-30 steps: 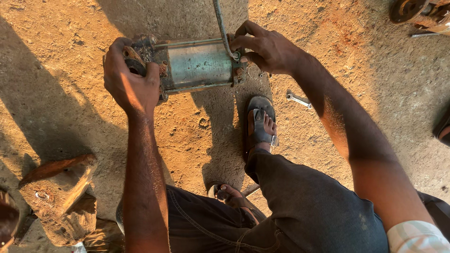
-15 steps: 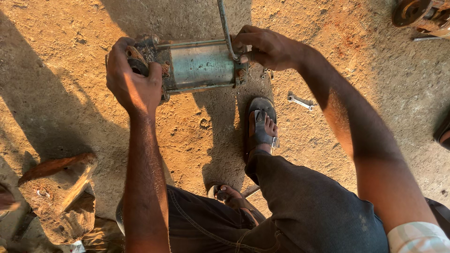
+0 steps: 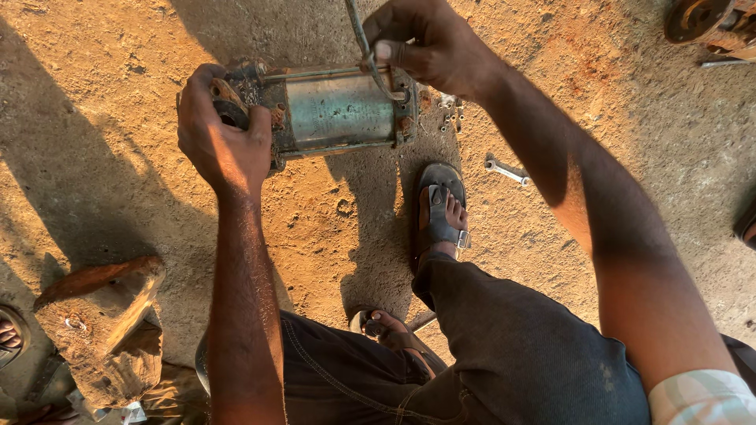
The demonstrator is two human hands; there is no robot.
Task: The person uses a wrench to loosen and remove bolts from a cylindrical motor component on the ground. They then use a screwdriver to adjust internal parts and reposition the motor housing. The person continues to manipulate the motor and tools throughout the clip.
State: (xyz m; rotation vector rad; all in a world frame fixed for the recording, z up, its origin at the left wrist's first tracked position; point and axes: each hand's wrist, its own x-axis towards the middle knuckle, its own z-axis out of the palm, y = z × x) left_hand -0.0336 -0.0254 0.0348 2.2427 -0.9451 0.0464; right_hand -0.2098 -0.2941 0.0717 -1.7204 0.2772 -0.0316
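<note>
Motor (image 3: pixel 339 110) lying on its side on dirt floor (image 3: pixel 118 157). Left hand (image 3: pixel 223 134) clamped on its end cap, right hand (image 3: pixel 429 47) pinching a rod (image 3: pixel 364 43) at opp. end. Looks heavy, rigid, prob greasy; grip both ends.

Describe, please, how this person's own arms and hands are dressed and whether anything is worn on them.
Both hands are bare: no gloves, rings or watch show on the left hand or the right hand. Both forearms are bare too. Only the right arm shows clothing, a short sleeve in a pale check at the frame's lower right corner.
</note>
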